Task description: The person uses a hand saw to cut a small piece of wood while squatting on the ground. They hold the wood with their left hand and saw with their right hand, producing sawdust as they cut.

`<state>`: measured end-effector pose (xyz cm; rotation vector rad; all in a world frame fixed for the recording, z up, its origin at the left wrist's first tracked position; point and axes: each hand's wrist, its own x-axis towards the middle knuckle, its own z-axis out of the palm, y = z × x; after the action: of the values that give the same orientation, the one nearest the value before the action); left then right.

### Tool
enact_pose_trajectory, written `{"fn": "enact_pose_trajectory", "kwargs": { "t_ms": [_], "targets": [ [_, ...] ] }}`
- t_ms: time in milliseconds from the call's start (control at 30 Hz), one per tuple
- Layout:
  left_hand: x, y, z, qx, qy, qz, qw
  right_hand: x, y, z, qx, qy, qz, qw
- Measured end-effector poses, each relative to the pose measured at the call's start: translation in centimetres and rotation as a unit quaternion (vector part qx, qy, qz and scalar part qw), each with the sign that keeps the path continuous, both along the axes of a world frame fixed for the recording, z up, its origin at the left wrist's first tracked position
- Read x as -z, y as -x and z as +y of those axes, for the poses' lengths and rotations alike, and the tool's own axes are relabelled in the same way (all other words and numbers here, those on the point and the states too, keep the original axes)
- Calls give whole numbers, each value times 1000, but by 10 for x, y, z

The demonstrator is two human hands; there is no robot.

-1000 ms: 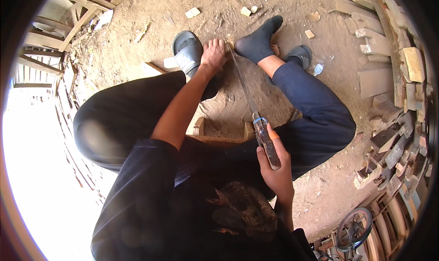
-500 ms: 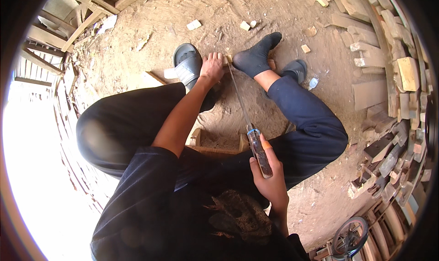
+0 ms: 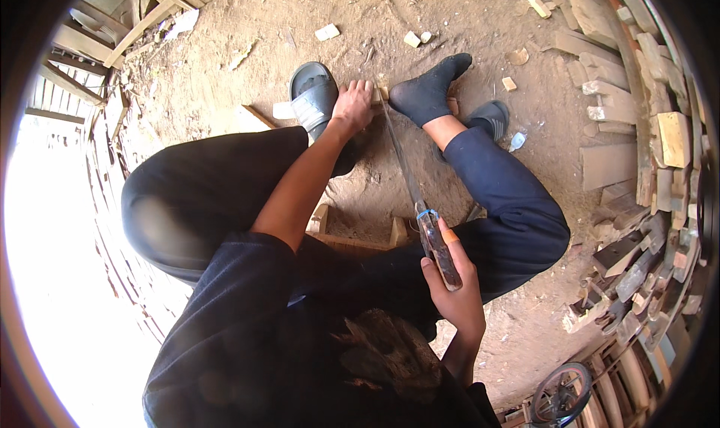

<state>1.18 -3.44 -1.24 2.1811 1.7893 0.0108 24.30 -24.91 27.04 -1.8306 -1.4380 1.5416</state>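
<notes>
Two hands work one long, thin-bladed handsaw (image 3: 405, 175): my right hand (image 3: 455, 293) stays wrapped around its dark handle, drawn back since a second ago, while my left hand (image 3: 351, 107) presses closed on the small pale wood piece (image 3: 381, 92) beside the grey sandal (image 3: 314, 98).

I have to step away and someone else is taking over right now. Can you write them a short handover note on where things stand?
Left hand: pressed down on a small wood piece on the dirt ground, beside the grey slipper.
Right hand: gripping the handle of the hand saw, blade tip at the wood piece.
The socked right foot braces the wood from the other side.
Done: saw is set on the wood; cut depth cannot be told.
Left: the wood piece is not visibly cut through.
</notes>
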Motion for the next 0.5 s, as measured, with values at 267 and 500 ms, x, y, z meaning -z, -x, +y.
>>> {"fn": "enact_pose_trajectory", "kwargs": {
  "t_ms": [267, 500],
  "targets": [
    [2, 0, -1, 9, -5, -4, 1000, -2, -4, 3, -3, 4, 1, 1000],
    [0, -1, 0, -2, 5, 0, 1000, -1, 0, 1, -5, 0, -1, 1000]
  ]
}}
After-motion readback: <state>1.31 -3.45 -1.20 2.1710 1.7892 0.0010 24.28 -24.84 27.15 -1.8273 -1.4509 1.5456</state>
